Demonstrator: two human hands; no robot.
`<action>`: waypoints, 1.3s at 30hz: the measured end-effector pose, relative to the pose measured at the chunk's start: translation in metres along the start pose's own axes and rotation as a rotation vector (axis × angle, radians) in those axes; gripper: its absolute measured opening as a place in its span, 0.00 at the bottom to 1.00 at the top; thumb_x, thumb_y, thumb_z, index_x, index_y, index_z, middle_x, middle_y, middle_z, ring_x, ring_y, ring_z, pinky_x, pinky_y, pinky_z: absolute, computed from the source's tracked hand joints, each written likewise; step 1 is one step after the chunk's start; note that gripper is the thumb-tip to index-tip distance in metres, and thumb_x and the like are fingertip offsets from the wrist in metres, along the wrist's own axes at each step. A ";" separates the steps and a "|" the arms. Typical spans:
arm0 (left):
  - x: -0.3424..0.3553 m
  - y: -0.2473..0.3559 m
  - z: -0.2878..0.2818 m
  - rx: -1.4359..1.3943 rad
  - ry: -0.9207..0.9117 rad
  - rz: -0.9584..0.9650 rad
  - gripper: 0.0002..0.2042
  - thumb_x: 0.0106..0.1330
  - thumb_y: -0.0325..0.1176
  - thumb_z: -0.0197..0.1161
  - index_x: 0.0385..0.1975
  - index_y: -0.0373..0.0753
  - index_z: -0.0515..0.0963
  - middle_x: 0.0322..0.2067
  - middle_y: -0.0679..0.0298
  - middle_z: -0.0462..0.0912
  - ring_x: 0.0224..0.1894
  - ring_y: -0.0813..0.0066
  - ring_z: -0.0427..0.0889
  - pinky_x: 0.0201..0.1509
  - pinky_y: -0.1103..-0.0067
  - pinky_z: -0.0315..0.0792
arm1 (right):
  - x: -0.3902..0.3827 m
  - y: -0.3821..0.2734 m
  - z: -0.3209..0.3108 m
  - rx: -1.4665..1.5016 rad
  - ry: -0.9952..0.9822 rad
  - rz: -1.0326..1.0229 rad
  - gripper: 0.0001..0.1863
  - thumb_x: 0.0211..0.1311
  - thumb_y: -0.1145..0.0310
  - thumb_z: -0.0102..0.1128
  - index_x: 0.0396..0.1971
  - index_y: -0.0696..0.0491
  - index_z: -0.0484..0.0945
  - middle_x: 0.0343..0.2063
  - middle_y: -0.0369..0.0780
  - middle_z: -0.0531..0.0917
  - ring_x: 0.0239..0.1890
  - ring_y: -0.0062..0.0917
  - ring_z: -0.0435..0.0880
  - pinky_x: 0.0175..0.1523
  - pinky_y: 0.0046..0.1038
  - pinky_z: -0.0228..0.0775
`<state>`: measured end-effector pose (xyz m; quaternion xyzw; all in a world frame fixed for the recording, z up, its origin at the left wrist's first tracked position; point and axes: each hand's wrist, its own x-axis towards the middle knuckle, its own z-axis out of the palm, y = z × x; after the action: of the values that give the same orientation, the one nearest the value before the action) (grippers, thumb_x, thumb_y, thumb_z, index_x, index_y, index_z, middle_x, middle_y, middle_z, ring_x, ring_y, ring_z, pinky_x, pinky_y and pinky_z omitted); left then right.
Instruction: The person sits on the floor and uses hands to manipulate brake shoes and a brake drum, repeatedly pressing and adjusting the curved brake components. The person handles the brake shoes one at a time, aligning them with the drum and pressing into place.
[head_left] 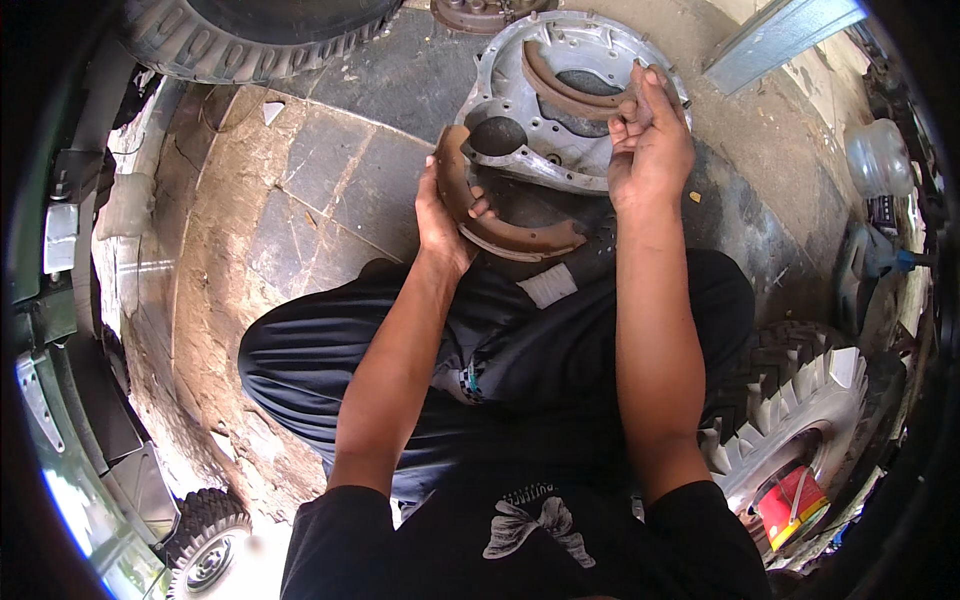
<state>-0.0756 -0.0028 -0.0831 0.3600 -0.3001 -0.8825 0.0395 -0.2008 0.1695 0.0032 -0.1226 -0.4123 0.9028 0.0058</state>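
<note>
Tilted in my left hand (441, 222) is a rusty curved brake shoe (528, 240); my fingers wrap round its inner side and the thumb lies on the outer face. My right hand (655, 150) pinches the right end of a second brake shoe (578, 102), raised over a grey cast-metal housing (500, 80). This housing lies on the floor in front of my crossed legs and has a large round opening plus a smaller one. A small whitish pad (549, 286) is between the left shoe and my lap.
A big tyre (250, 50) lies at the far left, beside a rusty round part (480, 12). At far right are a metal beam (785, 42) and a clear plastic bottle (880, 158). A treaded wheel (785, 425) and a red-yellow bucket (790, 508) stand near right.
</note>
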 end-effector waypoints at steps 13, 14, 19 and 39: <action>-0.001 -0.019 0.009 0.059 0.022 -0.101 0.30 0.73 0.67 0.48 0.55 0.44 0.67 0.32 0.66 0.67 0.26 0.74 0.67 0.35 0.71 0.71 | -0.003 0.012 0.003 0.013 -0.009 0.025 0.14 0.64 0.66 0.71 0.47 0.50 0.81 0.43 0.34 0.88 0.34 0.16 0.77 0.39 0.21 0.66; 0.000 -0.018 0.009 0.064 0.015 -0.100 0.30 0.72 0.67 0.48 0.55 0.44 0.67 0.32 0.66 0.67 0.26 0.74 0.67 0.35 0.71 0.71 | -0.003 0.013 0.003 0.008 -0.005 0.032 0.14 0.63 0.66 0.72 0.47 0.50 0.81 0.43 0.34 0.88 0.34 0.16 0.77 0.39 0.21 0.66; 0.005 -0.020 0.007 0.095 0.010 -0.094 0.32 0.71 0.69 0.50 0.56 0.45 0.67 0.32 0.66 0.68 0.26 0.75 0.67 0.36 0.71 0.72 | -0.003 0.025 0.003 -0.085 -0.016 0.039 0.16 0.61 0.66 0.74 0.47 0.51 0.81 0.41 0.34 0.88 0.33 0.16 0.77 0.37 0.21 0.67; 0.010 -0.020 0.007 0.141 0.055 -0.058 0.27 0.74 0.65 0.50 0.44 0.44 0.76 0.27 0.66 0.73 0.26 0.72 0.72 0.33 0.70 0.76 | -0.023 0.106 -0.002 -1.386 -0.556 -0.285 0.08 0.57 0.71 0.73 0.36 0.53 0.85 0.33 0.47 0.89 0.39 0.42 0.89 0.46 0.40 0.78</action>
<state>-0.0845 0.0147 -0.0964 0.3948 -0.3499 -0.8495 -0.0033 -0.1687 0.0983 -0.0725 0.1881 -0.8831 0.4256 -0.0600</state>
